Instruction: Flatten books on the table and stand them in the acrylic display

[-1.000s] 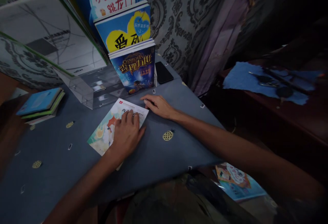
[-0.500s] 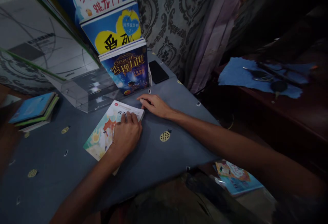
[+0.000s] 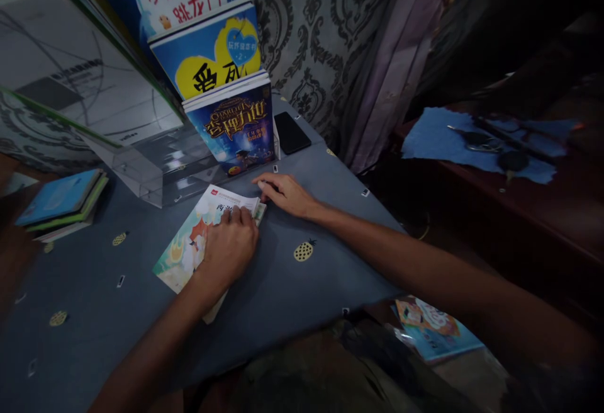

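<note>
A paperback book (image 3: pixel 182 249) with a green, white and orange illustrated cover lies slanted on the grey tablecloth. My left hand (image 3: pixel 230 237) rests over its right side, fingers bent and closed at the cover's edge; the thumb is hidden. The cover sits shifted from the pages beneath, which show at the upper right corner and the lower edge. Just beyond the book's upper right corner, my right hand (image 3: pixel 285 194) rests on the cloth with fingers loosely curled together and nothing visible in them.
A clear acrylic stand (image 3: pixel 141 177) holds several upright books, a blue one (image 3: pixel 240 126) in front. Behind it lies a black phone (image 3: pixel 291 133). A stack of thin books (image 3: pixel 63 202) is at left. Right of the table, a blue cloth (image 3: pixel 434 142) carries small dark items.
My left hand has moved slightly left, and the book's cover has slid with it, baring more of the pages at the right and lower edges. My right hand has stayed put.
</note>
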`<state>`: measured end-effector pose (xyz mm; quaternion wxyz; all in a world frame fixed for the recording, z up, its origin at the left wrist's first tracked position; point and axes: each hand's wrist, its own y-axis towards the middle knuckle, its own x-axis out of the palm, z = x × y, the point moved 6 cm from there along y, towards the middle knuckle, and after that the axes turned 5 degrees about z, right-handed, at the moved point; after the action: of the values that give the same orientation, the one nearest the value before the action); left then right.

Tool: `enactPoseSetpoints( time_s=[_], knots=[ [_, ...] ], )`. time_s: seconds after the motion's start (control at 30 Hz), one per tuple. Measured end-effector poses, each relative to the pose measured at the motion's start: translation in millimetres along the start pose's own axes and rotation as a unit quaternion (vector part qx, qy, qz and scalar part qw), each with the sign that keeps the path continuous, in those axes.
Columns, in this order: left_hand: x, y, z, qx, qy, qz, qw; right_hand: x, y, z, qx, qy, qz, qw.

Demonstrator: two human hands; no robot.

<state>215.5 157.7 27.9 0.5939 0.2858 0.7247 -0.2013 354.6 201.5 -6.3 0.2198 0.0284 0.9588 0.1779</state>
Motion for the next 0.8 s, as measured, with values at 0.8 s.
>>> enactPoseSetpoints(
  time_s=[0.8],
  knots=[
    [-3.0, -17, -46, -0.061, -0.036, -0.003, 0.997, 9, -5, -16, -0.051, -0.289, -0.14, 0.946]
  ],
)
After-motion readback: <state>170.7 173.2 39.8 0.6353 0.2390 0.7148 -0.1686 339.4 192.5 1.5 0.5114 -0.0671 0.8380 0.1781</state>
